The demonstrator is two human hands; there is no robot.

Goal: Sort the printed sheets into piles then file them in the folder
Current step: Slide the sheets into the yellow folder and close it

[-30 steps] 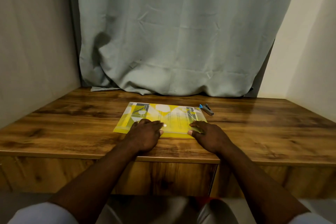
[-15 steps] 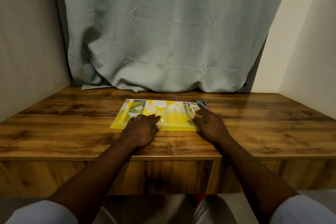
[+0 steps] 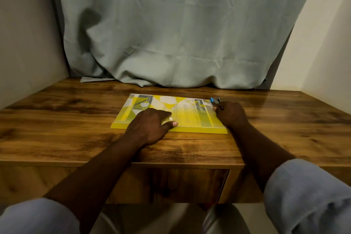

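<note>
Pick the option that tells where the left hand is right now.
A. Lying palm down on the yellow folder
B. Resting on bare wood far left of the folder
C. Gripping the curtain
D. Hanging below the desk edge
A: the left hand lies palm down on the yellow folder, over its near edge, with the fingers stretched across the cover.

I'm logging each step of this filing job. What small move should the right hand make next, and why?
Probably pinch the small blue-tipped object and lift it aside. The right hand has its fingertips at it, by the far right corner of the yellow folder, while the left hand rests flat on the folder.
</note>
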